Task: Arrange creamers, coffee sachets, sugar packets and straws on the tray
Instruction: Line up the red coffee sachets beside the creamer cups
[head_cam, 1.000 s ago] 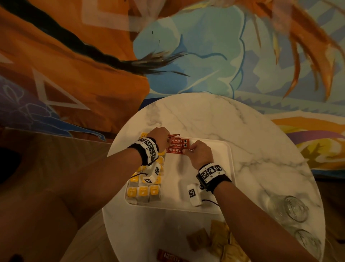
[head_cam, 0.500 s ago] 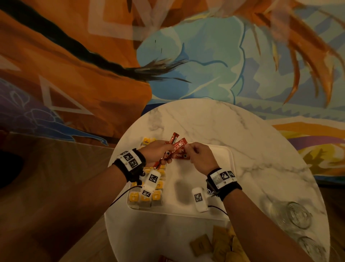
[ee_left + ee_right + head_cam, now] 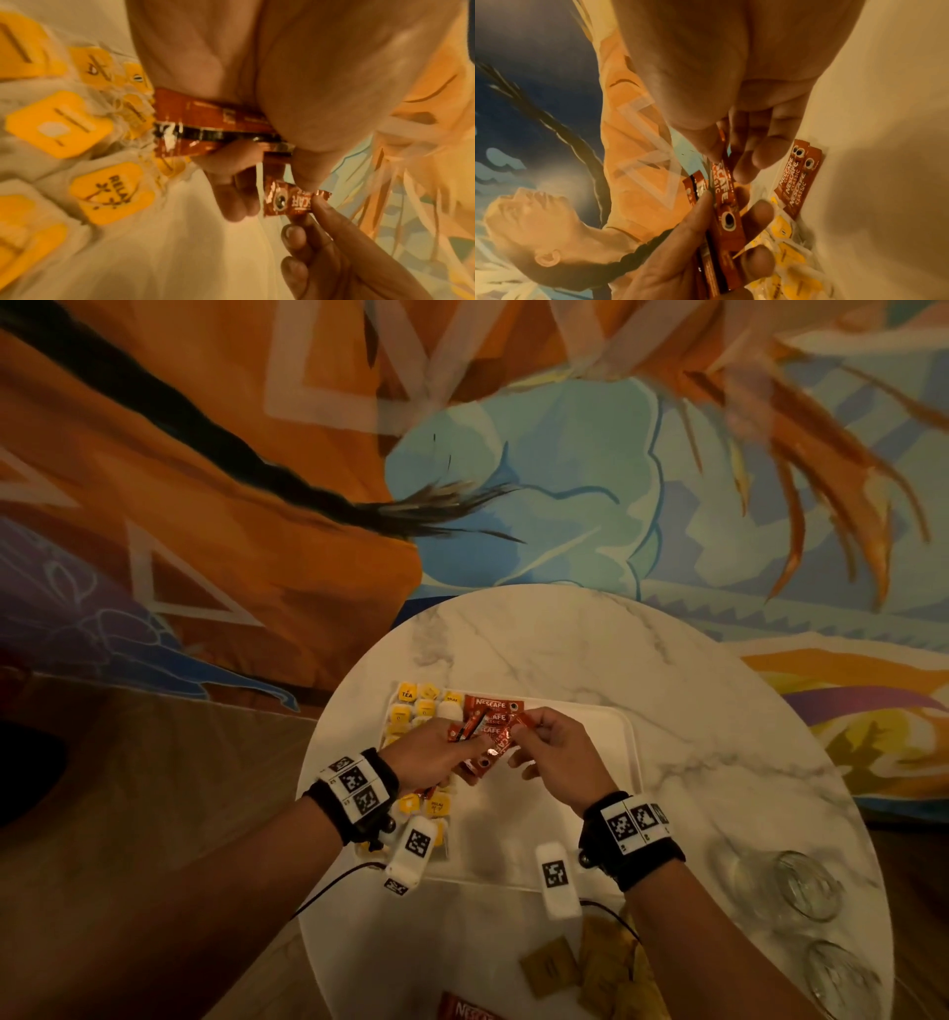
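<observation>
A white tray [image 3: 598, 737] sits on the round marble table [image 3: 565, 639]. My left hand [image 3: 480, 744] grips a small bunch of red Nescafe coffee sachets [image 3: 218, 125] above the tray's middle. My right hand [image 3: 518, 731] pinches the end of one sachet [image 3: 727, 182] of that bunch between thumb and fingers. More red sachets [image 3: 493, 706] lie flat side by side at the tray's far edge, also seen as lying sachets [image 3: 798, 178] in the right wrist view. Yellow-tagged white packets [image 3: 421, 706] fill the tray's left part in rows.
Brown sugar packets [image 3: 590, 968] lie in a loose heap on the table near me, beside one red sachet [image 3: 462, 1012] at the frame's bottom edge. Two upturned glasses [image 3: 806, 880] stand at the table's right rim. A painted wall rises behind the table.
Both hands have left the sachets laid at the tray's far edge and drawn back toward me. The left hand now holds a raised bunch and the right pinches one sachet from it.
</observation>
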A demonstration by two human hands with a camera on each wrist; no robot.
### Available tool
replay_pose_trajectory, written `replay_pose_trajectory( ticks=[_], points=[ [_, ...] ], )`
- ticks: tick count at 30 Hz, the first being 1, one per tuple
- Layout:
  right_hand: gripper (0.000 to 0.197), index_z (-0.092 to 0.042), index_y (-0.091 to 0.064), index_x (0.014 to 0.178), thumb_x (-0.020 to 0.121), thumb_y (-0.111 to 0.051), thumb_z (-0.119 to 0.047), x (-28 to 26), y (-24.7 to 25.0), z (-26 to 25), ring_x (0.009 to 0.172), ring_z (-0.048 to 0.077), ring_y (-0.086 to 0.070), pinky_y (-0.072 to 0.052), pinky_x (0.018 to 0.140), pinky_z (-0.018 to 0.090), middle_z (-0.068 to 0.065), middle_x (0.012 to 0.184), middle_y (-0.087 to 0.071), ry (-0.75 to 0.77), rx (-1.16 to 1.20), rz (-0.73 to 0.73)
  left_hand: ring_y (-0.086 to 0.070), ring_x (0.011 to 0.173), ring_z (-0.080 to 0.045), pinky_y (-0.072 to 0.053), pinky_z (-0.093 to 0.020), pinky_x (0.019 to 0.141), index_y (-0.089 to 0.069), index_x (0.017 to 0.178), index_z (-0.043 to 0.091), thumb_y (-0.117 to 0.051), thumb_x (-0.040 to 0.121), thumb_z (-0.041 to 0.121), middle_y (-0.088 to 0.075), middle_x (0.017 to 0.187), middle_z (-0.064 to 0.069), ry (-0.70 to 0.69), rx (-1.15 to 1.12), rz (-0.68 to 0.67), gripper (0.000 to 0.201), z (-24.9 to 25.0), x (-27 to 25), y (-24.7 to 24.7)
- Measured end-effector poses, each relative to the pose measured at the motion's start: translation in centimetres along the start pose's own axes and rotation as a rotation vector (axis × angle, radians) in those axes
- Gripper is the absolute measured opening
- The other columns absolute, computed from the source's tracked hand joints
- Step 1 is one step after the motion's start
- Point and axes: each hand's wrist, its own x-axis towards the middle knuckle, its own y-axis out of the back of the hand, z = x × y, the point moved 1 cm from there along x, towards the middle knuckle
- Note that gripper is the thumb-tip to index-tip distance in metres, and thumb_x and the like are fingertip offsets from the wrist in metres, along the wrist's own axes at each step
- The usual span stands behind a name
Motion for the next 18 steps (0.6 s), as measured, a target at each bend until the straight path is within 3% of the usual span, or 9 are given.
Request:
replay_pose_trajectory(
  ticks=[3, 6, 9, 11, 14, 18],
  points=[
    [0.015, -0.012, -0.065, 0.113, 0.099, -0.061, -0.015, -0.7, 0.0, 0.2, 0.072, 0.018, -0.068, -0.054, 0.061, 0.029, 0.008, 0.085, -0.072, 0.02, -0.055, -0.024, -0.07, 0.073, -0.013, -0.048, -0.034, 0.067, -0.073, 0.099, 0.022, -0.059, 0.098, 0.039, -0.077, 0.091, 0.001, -0.02, -0.001, 0.134, 0.022, -0.3, -0.4, -0.2],
    [0.029, -0.017, -0.058, 0.125, 0.097, -0.065, -0.014, -1.5, -0.3, 0.0, 0.079, 0.023, -0.074, -0.06, 0.066, 0.032, 0.01, 0.085, -0.074, -0.02, -0.05, -0.085, -0.068, 0.07, -0.012, -0.048, -0.033, 0.065, -0.072, 0.098, 0.019, -0.066, 0.093, 0.034, -0.073, 0.086, 0.001, -0.068, -0.074, 0.164, 0.017, -0.1, -1.0, -0.6],
    [0.051, -0.03, -0.045, 0.138, 0.095, -0.068, -0.016, -2.0, -0.7, -0.1, 0.081, 0.023, -0.075, -0.062, 0.072, 0.037, 0.013, 0.085, -0.075, 0.007, -0.152, -0.173, -0.068, 0.07, -0.013, -0.048, -0.029, 0.06, -0.074, 0.095, 0.017, -0.069, 0.092, 0.035, -0.073, 0.08, 0.0, -0.112, -0.02, 0.157, 0.019, 0.1, -1.6, -0.9],
    [0.055, -0.027, -0.043, 0.143, 0.095, -0.067, -0.017, -2.2, -0.8, -0.2, 0.082, 0.022, -0.075, -0.062, 0.072, 0.036, 0.011, 0.084, -0.075, 0.032, -0.198, -0.193, -0.069, 0.071, -0.016, -0.049, -0.031, 0.06, -0.074, 0.094, 0.015, -0.069, 0.092, 0.033, -0.074, 0.079, -0.005, -0.12, 0.02, 0.16, 0.018, 0.0, -1.8, -1.1],
    [0.043, -0.017, -0.054, 0.138, 0.097, -0.066, -0.022, -2.7, -0.5, -0.4, 0.083, 0.019, -0.073, -0.06, 0.073, 0.036, 0.008, 0.087, -0.074, 0.042, -0.18, -0.168, -0.069, 0.07, -0.014, -0.047, -0.027, 0.056, -0.073, 0.095, 0.01, -0.067, 0.093, 0.025, -0.073, 0.077, -0.001, -0.129, -0.02, 0.197, 0.016, 0.2, -2.3, -1.1],
    [0.017, -0.012, -0.069, 0.112, 0.098, -0.063, -0.02, -4.3, -0.3, -0.2, 0.082, 0.022, -0.072, -0.059, 0.068, 0.032, 0.014, 0.094, -0.073, 0.028, -0.129, -0.209, -0.064, 0.072, -0.018, -0.04, -0.018, 0.046, -0.07, 0.101, 0.001, -0.066, 0.095, 0.017, -0.075, 0.087, -0.01, -0.094, -0.205, 0.27, 0.018, 0.4, -3.0, -0.5]
  ],
)
